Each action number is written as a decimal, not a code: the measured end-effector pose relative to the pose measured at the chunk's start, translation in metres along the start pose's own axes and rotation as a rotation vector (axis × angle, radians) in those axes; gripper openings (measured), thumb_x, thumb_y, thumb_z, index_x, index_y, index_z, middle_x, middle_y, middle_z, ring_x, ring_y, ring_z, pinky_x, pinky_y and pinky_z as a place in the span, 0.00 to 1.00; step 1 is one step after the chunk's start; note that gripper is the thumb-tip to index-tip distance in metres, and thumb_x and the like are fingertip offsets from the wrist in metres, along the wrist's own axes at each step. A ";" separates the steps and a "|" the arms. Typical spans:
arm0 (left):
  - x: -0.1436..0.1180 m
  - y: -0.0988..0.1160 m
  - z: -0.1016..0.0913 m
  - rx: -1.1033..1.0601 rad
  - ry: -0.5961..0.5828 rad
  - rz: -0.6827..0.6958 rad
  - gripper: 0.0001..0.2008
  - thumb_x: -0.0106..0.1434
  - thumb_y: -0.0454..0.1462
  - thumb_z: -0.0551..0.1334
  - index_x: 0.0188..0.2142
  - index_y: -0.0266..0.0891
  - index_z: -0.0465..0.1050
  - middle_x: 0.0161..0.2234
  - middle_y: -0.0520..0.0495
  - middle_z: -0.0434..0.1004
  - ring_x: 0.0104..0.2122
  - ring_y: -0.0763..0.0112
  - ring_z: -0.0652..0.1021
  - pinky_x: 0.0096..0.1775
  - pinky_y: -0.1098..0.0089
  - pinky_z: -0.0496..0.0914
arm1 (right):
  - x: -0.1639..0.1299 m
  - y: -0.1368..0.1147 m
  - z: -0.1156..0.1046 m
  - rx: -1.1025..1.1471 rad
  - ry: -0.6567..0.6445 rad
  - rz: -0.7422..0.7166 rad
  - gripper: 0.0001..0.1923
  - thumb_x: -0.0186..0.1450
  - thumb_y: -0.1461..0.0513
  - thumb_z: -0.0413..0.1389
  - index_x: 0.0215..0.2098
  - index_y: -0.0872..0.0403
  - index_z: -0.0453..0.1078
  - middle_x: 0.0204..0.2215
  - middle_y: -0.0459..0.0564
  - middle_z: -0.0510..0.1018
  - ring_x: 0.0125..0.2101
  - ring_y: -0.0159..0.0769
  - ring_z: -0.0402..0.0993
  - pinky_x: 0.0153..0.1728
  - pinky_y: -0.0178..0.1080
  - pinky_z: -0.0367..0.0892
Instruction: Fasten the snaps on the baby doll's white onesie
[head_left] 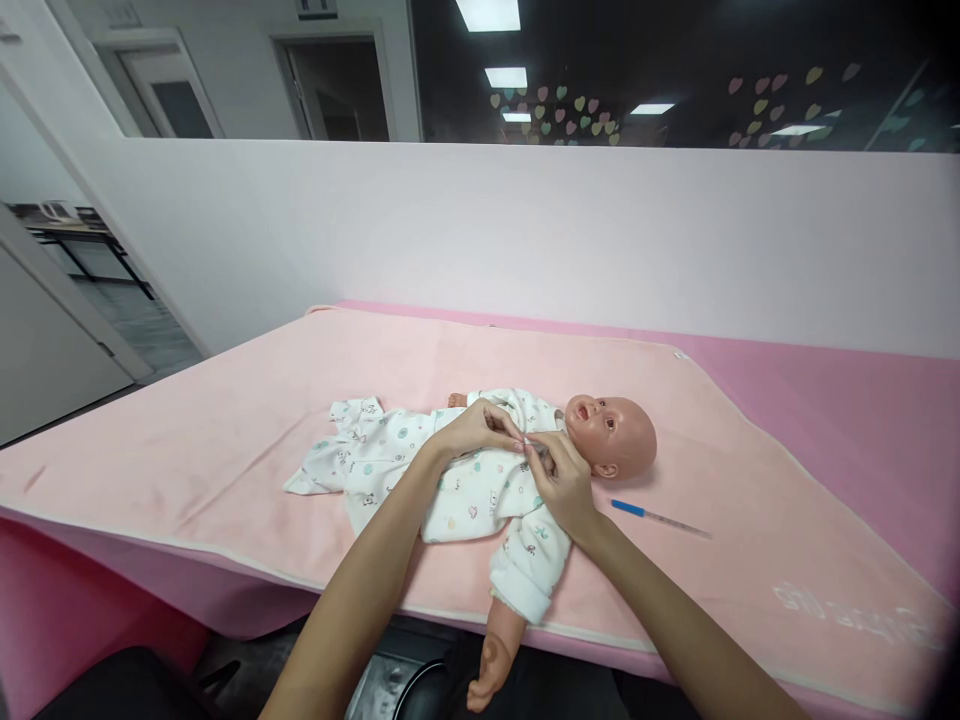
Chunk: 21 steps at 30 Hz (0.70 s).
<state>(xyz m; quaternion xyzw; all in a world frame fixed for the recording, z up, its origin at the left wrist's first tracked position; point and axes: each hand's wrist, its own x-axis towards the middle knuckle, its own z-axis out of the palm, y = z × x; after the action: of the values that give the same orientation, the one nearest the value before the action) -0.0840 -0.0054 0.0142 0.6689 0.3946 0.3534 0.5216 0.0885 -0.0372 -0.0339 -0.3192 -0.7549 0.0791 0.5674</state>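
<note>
A baby doll (611, 435) lies on its back on a pink blanket (225, 420), head to the right, dressed in a white patterned onesie (420, 470). One bare doll arm hangs over the blanket's near edge. My left hand (480, 428) and my right hand (561, 478) meet at the doll's chest near the collar. Both pinch the onesie's front opening between fingertips.
A thin thermometer with a blue end (656, 516) lies on the blanket right of the doll's head. A white partition wall (525, 230) stands behind the table. A doorway and corridor open at the far left.
</note>
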 end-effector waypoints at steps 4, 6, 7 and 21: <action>0.000 0.000 -0.001 -0.023 -0.031 0.017 0.14 0.38 0.38 0.71 0.26 0.31 0.76 0.28 0.42 0.78 0.30 0.69 0.77 0.36 0.69 0.71 | 0.000 0.000 0.000 -0.011 -0.008 -0.014 0.07 0.63 0.64 0.49 0.37 0.53 0.67 0.30 0.48 0.73 0.26 0.29 0.68 0.28 0.33 0.65; -0.001 0.001 -0.001 -0.027 -0.046 0.035 0.13 0.40 0.37 0.71 0.25 0.31 0.76 0.27 0.43 0.77 0.30 0.70 0.76 0.35 0.71 0.70 | -0.001 0.000 0.000 -0.016 -0.012 -0.018 0.07 0.63 0.64 0.49 0.37 0.53 0.67 0.30 0.48 0.73 0.27 0.30 0.68 0.28 0.33 0.65; -0.001 0.001 0.000 -0.019 -0.050 0.043 0.13 0.40 0.37 0.71 0.26 0.31 0.76 0.27 0.43 0.77 0.29 0.71 0.76 0.34 0.72 0.70 | -0.001 0.000 0.000 -0.016 -0.012 -0.018 0.07 0.63 0.64 0.49 0.37 0.53 0.67 0.30 0.48 0.73 0.27 0.30 0.68 0.28 0.33 0.65; -0.001 0.006 0.000 0.099 -0.079 0.072 0.15 0.44 0.40 0.69 0.29 0.31 0.73 0.25 0.48 0.70 0.25 0.79 0.68 0.28 0.76 0.63 | -0.003 0.003 0.001 -0.042 -0.024 -0.035 0.06 0.64 0.64 0.49 0.36 0.53 0.67 0.27 0.47 0.71 0.24 0.28 0.66 0.25 0.32 0.63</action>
<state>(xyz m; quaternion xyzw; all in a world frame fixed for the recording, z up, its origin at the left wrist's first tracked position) -0.0834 -0.0077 0.0200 0.7211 0.3663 0.3252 0.4900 0.0892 -0.0360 -0.0381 -0.3165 -0.7686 0.0571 0.5530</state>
